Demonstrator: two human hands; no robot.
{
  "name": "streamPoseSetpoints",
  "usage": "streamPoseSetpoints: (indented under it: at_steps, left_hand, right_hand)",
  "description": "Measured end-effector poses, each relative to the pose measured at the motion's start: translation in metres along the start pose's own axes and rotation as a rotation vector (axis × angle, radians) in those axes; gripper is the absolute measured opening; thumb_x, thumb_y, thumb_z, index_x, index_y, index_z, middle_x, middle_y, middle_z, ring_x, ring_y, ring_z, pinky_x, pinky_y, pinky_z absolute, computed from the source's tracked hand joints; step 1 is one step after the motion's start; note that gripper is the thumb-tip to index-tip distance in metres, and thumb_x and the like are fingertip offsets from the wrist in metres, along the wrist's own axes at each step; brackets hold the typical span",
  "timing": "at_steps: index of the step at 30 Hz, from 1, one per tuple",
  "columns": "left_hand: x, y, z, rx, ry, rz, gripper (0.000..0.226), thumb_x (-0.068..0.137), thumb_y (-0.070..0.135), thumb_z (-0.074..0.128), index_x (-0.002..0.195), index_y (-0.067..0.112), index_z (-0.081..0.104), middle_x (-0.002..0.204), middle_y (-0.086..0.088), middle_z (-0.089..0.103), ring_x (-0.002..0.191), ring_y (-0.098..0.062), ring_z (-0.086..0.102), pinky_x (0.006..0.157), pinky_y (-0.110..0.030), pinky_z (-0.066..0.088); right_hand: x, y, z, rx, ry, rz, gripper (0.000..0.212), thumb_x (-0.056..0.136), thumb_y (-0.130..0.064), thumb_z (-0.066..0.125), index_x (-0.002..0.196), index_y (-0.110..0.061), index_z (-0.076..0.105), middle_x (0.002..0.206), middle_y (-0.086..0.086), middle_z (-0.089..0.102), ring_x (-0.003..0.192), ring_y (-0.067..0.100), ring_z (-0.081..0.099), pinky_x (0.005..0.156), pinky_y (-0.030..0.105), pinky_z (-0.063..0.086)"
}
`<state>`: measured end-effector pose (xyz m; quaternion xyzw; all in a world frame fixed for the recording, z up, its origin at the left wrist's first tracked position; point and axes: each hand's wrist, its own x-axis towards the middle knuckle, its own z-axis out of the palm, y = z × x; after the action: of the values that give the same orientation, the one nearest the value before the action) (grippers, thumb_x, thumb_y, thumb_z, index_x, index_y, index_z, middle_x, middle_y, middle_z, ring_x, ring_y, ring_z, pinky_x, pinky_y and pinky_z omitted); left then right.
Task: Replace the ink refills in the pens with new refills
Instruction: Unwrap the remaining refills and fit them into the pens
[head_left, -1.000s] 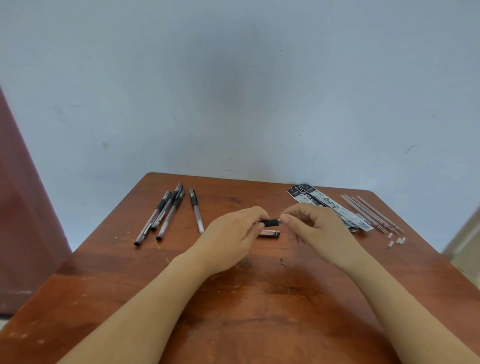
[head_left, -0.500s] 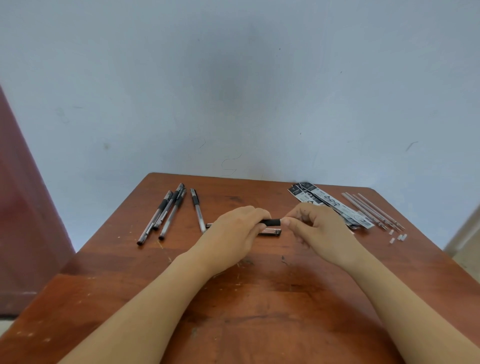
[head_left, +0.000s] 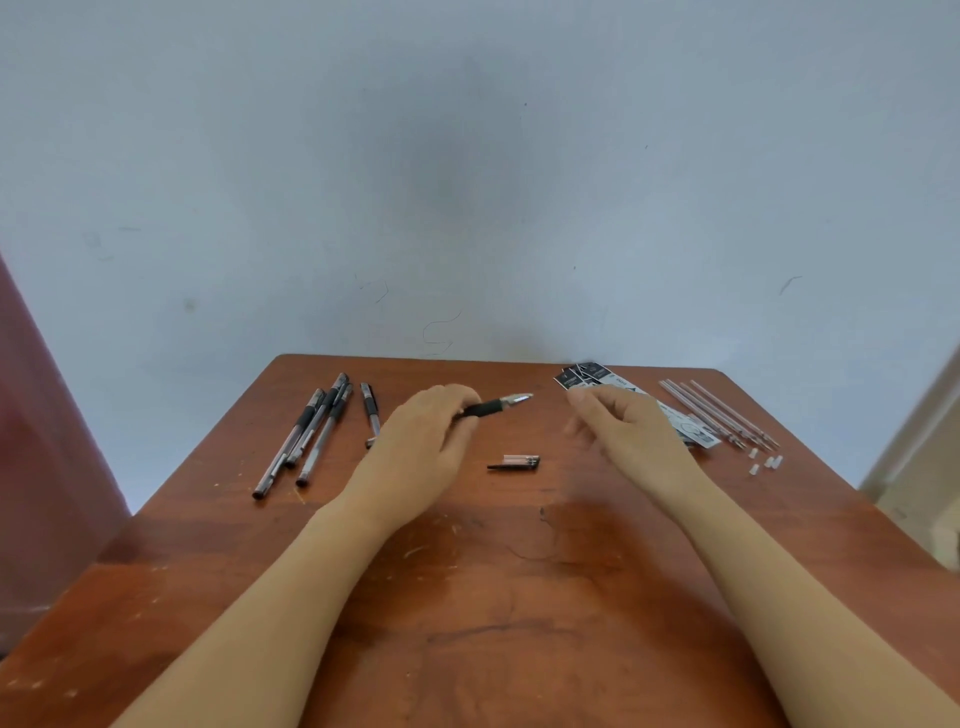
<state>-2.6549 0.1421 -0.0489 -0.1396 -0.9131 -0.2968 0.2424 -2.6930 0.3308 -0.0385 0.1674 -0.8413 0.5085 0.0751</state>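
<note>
black-and-white refill packets (head_left: 691, 428), print too blurred to read

I read this as a plain room, home or small office, can't tell which. Evidence: scratched reddish-brown wooden tabletop (head_left: 467, 597) set against a bare pale blue-grey painted wall (head_left: 467, 182) with scuff marks, dark red panel (head_left: 41, 441) at left, loose clear-barrelled black-grip pens (head_left: 311, 431) lying as desk stationery.

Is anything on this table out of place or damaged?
Nothing looks damaged or spilled. A pen cap lies alone mid-table; the left hand holds an uncapped pen. Tiny white bits lie scattered beside the refills at right.
</note>
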Motion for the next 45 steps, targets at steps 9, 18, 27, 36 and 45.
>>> streamPoseSetpoints:
  at_steps: [9, 18, 27, 36, 45]
  left_hand:
    - [0.001, -0.008, 0.003, 0.085, -0.046, -0.051, 0.027, 0.093, 0.02, 0.043, 0.115, 0.014, 0.056, 0.089, 0.004, 0.048, 0.08, -0.01, 0.043, 0.07, -0.02, 0.031]
    - [0.001, -0.007, 0.001, 0.134, -0.084, -0.061, 0.028, 0.092, 0.019, 0.045, 0.117, 0.014, 0.057, 0.093, 0.002, 0.05, 0.088, -0.013, 0.045, 0.084, -0.032, 0.04]
    - [0.0, -0.007, 0.0, 0.148, -0.098, -0.07, 0.027, 0.091, 0.019, 0.047, 0.115, 0.016, 0.059, 0.094, 0.003, 0.05, 0.088, -0.012, 0.043, 0.087, -0.036, 0.04]
    - [-0.002, -0.006, 0.004, 0.113, -0.135, -0.014, 0.026, 0.089, 0.018, 0.052, 0.113, 0.019, 0.061, 0.095, 0.0, 0.056, 0.088, -0.013, 0.045, 0.088, -0.037, 0.04]
    - [-0.003, -0.01, 0.004, 0.108, -0.199, 0.026, 0.027, 0.09, 0.017, 0.051, 0.115, 0.019, 0.061, 0.096, 0.003, 0.054, 0.084, -0.008, 0.04, 0.073, -0.018, 0.028]
  right_hand:
    - [0.001, 0.023, 0.027, -0.743, -0.317, -0.161, 0.037, 0.094, -0.03, 0.042, 0.129, -0.018, 0.048, 0.132, 0.0, 0.045, 0.121, 0.022, 0.036, 0.102, 0.034, 0.032]
    - [0.002, 0.017, 0.017, -0.686, -0.179, -0.16, 0.019, 0.091, -0.021, 0.049, 0.105, -0.016, 0.061, 0.108, 0.002, 0.06, 0.101, 0.017, 0.049, 0.085, 0.028, 0.039]
    - [-0.001, 0.005, 0.005, -0.491, -0.069, -0.257, 0.019, 0.088, -0.015, 0.055, 0.103, -0.013, 0.066, 0.088, -0.002, 0.061, 0.065, 0.0, 0.042, 0.062, 0.006, 0.032]
    - [-0.006, 0.005, 0.013, -0.495, -0.116, -0.322, 0.018, 0.088, -0.015, 0.056, 0.102, -0.014, 0.068, 0.091, 0.003, 0.064, 0.075, 0.009, 0.046, 0.067, 0.02, 0.032]
    - [-0.01, 0.006, 0.018, -0.398, -0.134, -0.367, 0.014, 0.085, -0.008, 0.06, 0.094, -0.008, 0.071, 0.079, 0.0, 0.062, 0.065, 0.002, 0.05, 0.061, 0.008, 0.035]
